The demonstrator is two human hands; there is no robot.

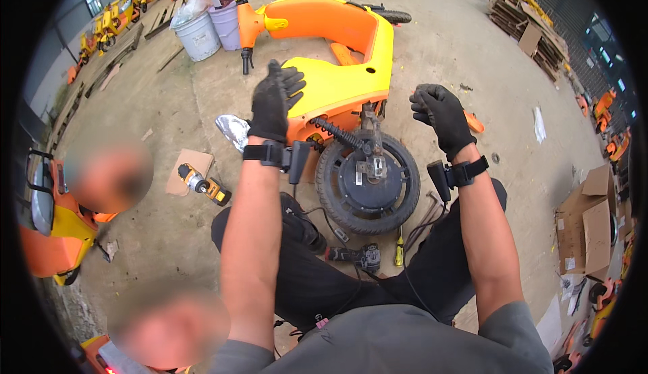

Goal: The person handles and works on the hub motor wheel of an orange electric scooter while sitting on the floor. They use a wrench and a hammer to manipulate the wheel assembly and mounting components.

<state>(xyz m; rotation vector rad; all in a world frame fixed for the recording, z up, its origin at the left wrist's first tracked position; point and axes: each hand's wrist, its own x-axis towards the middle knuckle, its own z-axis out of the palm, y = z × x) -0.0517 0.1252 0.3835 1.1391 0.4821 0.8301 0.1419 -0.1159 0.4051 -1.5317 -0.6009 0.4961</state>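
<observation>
My left hand [271, 101], in a black glove, is raised in front of the yellow panel [334, 80] of an orange-and-yellow scooter lying on its side. Its fingers are apart and hold nothing. Right of the scooter, my black-gloved right hand [440, 116] is raised with curled fingers; anything inside them is hidden. Between my legs is the scooter's wheel [368, 185], with a hub motor in its middle. A coil-spring shock absorber [335, 133] and a metal bracket [372, 134] join there. Neither hand appears to touch the wheel.
A cordless driver [204, 184] lies partly on cardboard at left. Another power tool [358, 256] and a yellow-handled screwdriver [399, 247] lie near my legs. Buckets [198, 35] stand behind the scooter. Two people with blurred heads are at left; a cardboard box [586, 229] sits at right.
</observation>
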